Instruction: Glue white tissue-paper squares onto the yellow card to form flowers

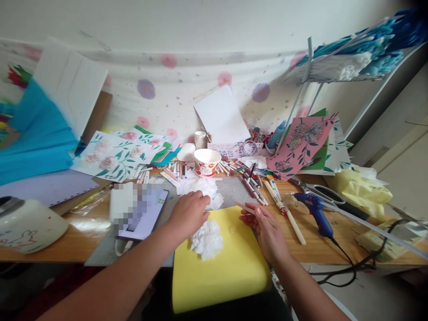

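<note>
My left hand (189,213) is curled, knuckles up, over a white crumpled tissue-paper flower (207,239) that lies on a yellow sheet (220,272) at the desk's front edge. What its fingers hold is hidden. My right hand (265,229) rests on the yellow sheet's right edge and pinches a thin wooden stick (247,208) that points up and left. More white tissue (202,187) lies just beyond my left hand on a grey cutting mat (234,189).
A blue glue gun (316,211) with its black cord lies right of my right hand, next to scissors (314,189) and a long stick. Behind are a paper cup (206,162), many pens, floral papers, a phone (142,213) and a white pot (26,225).
</note>
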The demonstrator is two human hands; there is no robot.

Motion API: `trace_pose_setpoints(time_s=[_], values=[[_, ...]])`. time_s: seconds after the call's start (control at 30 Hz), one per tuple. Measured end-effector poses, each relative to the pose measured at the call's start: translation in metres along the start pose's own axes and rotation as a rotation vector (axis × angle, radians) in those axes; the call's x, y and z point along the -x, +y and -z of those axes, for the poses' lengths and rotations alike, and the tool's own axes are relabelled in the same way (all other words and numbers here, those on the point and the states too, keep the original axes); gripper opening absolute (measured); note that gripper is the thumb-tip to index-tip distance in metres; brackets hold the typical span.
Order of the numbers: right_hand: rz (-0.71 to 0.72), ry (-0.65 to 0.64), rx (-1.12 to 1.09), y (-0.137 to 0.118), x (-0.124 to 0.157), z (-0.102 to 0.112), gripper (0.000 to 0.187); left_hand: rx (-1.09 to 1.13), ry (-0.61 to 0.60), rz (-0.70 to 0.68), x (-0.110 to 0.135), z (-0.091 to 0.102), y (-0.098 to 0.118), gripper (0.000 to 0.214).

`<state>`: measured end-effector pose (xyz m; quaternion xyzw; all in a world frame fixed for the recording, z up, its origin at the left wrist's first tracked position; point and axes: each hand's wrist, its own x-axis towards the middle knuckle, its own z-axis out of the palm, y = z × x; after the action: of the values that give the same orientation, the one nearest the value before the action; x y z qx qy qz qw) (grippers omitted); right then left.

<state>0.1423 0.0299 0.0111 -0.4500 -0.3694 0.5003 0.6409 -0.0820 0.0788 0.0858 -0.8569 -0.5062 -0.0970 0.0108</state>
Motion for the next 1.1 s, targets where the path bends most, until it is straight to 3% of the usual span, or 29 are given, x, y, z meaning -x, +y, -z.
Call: trace_pose_setpoints(time_s=[0.23, 0.43, 0.57, 0.87, 1.1], values=[[-0.028, 0.014, -0.031, -0.004, -0.003, -0.002, 0.044, 0.141, 0.018, 0.003, -0.027, -0.011, 0.002, 0.020], [0.043, 0.147, -0.072, -0.006, -0.006, -0.002, 0.039, 0.418, -0.096, -0.199, -0.035, -0.026, 0.017, 0.010], [0.134, 0.199, -0.025, -0.010, -0.011, -0.003, 0.038, 0.497, -0.150, -0.252, -0.034, -0.040, 0.020, 0.010], [0.113, 0.047, 0.170, -0.009, -0.024, -0.012, 0.042, 0.540, -0.177, -0.257, -0.035, -0.046, 0.019, 0.012], [0.074, 0.002, 0.217, -0.007, -0.022, -0.009, 0.044, 0.488, -0.158, -0.242, -0.032, -0.044, 0.026, 0.012]])
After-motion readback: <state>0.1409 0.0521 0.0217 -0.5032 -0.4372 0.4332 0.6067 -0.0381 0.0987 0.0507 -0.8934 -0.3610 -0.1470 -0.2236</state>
